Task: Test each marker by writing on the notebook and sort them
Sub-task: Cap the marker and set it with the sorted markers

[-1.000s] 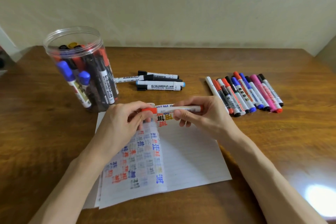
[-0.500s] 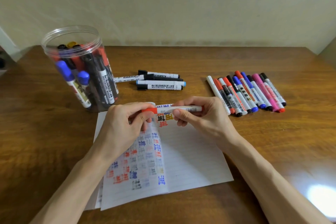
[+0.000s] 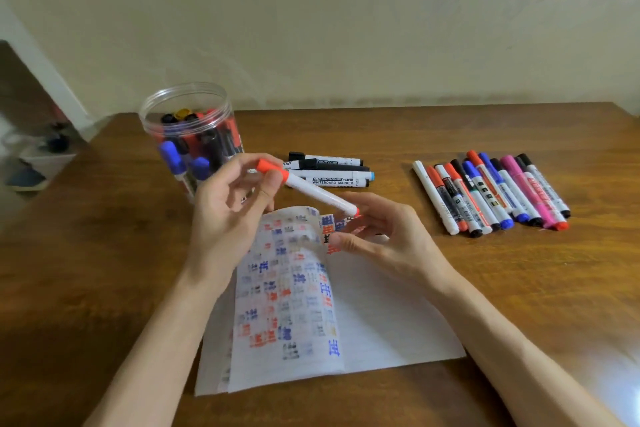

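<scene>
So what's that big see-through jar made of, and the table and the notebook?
The jar looks like clear glossy plastic, maybe glass: you see the markers through it. The table seems varnished wood, or wood-look laminate: brown grain, shiny glare. The notebook is matte white paper; ink shows through.

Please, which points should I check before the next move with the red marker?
1. Left hand holds the red marker: ok.
2. Red cap removed for writing: not ok, it is on.
3. Right hand grips the marker's end: cannot tell.
4. Notebook has a bare page to write on: ok.
5. Sorted row of markers lies apart from the notebook: ok.
</scene>
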Demonstrator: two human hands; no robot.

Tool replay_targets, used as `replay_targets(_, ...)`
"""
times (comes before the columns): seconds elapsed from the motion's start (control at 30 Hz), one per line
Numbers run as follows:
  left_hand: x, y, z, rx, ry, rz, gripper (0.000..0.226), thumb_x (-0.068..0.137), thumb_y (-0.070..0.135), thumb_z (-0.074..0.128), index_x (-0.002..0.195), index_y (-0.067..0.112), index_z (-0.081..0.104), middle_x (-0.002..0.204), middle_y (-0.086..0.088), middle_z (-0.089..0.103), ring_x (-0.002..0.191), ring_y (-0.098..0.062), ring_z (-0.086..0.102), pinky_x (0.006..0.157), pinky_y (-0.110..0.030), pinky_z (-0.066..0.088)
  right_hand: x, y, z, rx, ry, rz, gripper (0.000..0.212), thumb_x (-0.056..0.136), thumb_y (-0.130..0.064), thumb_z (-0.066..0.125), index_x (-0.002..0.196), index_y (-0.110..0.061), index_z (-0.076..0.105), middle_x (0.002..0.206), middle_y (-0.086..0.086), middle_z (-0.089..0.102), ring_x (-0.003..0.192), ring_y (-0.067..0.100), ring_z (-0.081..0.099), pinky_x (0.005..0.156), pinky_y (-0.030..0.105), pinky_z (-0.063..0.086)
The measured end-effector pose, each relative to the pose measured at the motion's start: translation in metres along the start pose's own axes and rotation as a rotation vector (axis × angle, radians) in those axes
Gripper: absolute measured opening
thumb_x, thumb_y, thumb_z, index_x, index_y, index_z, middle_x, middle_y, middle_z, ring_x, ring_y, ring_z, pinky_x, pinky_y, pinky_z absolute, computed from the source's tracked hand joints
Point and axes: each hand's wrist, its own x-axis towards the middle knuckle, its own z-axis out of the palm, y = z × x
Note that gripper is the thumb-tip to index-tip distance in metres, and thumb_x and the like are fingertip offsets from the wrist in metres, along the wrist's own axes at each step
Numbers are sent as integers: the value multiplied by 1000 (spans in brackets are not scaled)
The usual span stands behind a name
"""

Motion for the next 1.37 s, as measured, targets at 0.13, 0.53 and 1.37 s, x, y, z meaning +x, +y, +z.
replay_targets(0.13,17,28,-17,131,77,173,17,102,16,62,117,9,67,105,1,71,93,-14,67,79,-26,55,1,1,9,83,11,-2,72,84,-26,86,147,-21,53,115,3,67,94,19,75,87,42,62)
replay_targets(0.53,85,95,-73,365,520,541,21,103,21,57,124,22,57,110,-2,70,105,-15,71,87,-29,56,-3,-1,20,-23,-66,-56,55,93,-23,80,143,-26,57,118,-8,66,103,8,72,84,26,62)
replay_targets(1.37,36,37,-82,747,291,361,53,98,43,67,142,17,53,126,4,64,118,1,58,99,-10,43,-3,2,22,-81,-44,-42,49,96,-26,77,140,-33,59,119,-15,66,105,5,71,87,30,62)
